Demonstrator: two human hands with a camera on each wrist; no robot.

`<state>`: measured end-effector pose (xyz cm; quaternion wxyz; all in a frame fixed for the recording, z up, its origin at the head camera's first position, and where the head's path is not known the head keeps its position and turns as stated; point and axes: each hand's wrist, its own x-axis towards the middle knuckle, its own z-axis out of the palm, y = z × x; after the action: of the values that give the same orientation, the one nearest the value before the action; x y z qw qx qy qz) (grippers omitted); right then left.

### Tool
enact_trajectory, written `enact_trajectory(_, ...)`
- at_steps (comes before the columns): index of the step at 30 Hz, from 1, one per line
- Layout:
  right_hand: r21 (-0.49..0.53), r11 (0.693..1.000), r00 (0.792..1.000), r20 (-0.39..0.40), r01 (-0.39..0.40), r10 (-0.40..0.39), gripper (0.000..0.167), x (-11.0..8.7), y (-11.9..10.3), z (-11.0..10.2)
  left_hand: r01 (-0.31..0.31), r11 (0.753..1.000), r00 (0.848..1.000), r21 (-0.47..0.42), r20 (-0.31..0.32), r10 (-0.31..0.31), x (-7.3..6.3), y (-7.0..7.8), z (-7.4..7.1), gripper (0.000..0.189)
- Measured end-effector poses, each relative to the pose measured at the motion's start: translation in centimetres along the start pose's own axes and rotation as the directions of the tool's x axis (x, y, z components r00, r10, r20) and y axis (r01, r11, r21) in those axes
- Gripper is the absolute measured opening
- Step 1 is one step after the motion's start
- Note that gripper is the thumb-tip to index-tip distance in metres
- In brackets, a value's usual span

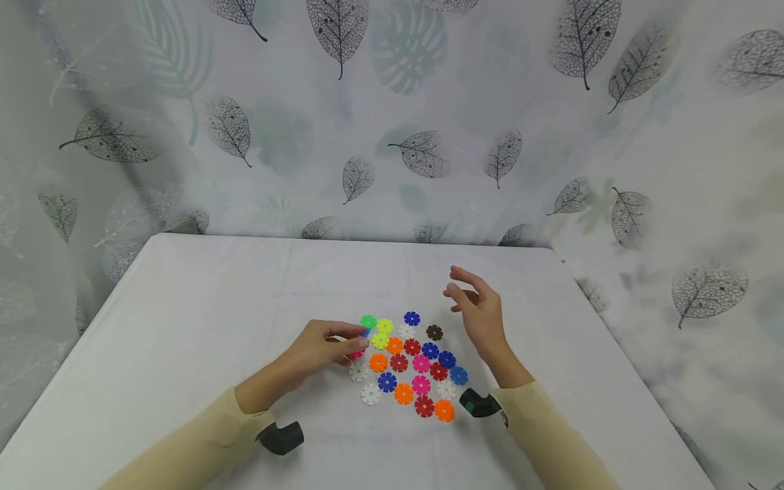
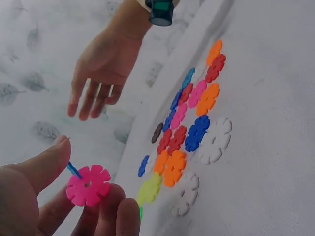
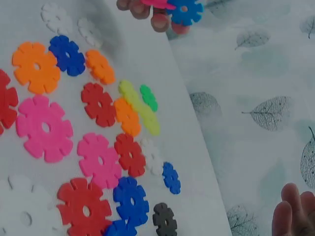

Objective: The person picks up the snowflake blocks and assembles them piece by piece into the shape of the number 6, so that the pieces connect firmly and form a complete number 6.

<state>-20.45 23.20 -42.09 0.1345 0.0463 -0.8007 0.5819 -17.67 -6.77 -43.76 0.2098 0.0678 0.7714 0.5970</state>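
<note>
My left hand (image 1: 331, 342) pinches a blue notched plastic disc (image 3: 186, 12) between thumb and fingers, above the left side of the spread of discs. A pink notched disc (image 2: 88, 185) is joined to it at an angle, its face showing in the left wrist view. To the right, my right hand (image 1: 480, 313) is raised over the far right side of the spread, fingers loosely bent with nothing in them. Below both hands lie loose flower-shaped discs, among them an orange disc (image 1: 378, 363), a red disc (image 1: 425, 406) and a brown disc (image 1: 434, 332).
The discs lie flat on a white-covered table (image 1: 184, 327), a few overlapping. A green disc (image 1: 367, 321) and a yellow disc (image 1: 384, 326) lie near the left fingertips. Behind the table hangs a leaf-patterned curtain (image 1: 275, 136). Dark wrist cameras sit at both sleeves.
</note>
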Motion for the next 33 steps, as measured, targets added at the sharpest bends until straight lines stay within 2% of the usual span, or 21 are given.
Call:
enact_trajectory(5,-0.07,0.98,0.982,-0.006,-0.188,0.188,0.048,0.3,1.4,-0.7,-0.008,1.0,0.997,-0.001,-0.077,0.008,0.1,-0.4,-0.2,0.046)
enact_trajectory(8,-0.157,0.949,0.959,0.028,-0.274,0.282,0.05,0.4,2.2,-0.9,0.004,1.0,0.992,-0.008,-0.125,-0.005,0.1,-0.5,-0.2,0.049)
enact_trajectory(11,-0.271,0.907,0.932,0.078,-0.321,0.353,0.048,0.5,3.0,-1.1,0.024,0.998,0.99,-0.055,-0.138,-0.031,0.0,-0.6,-0.3,0.049)
enact_trajectory(16,-0.43,0.85,0.904,0.151,-0.304,0.4,0.038,0.4,3.8,-1.1,0.062,0.985,0.993,-0.158,-0.086,-0.076,0.0,-0.7,-0.5,0.046)
enact_trajectory(22,-0.541,0.803,0.89,0.199,-0.249,0.411,0.031,0.1,4.0,-0.5,0.065,0.974,0.997,-0.217,-0.033,-0.074,0.0,-0.9,-0.6,0.047)
enact_trajectory(29,-0.596,0.775,0.891,0.209,-0.21,0.402,0.031,0.0,3.7,0.1,0.068,0.975,0.996,-0.212,-0.048,-0.08,-0.1,-0.8,-0.1,0.045)
enact_trajectory(33,-0.596,0.778,0.892,0.22,-0.199,0.396,0.029,0.1,3.7,0.2,0.057,0.977,0.996,-0.207,-0.052,-0.07,-0.2,-0.8,0.1,0.044)
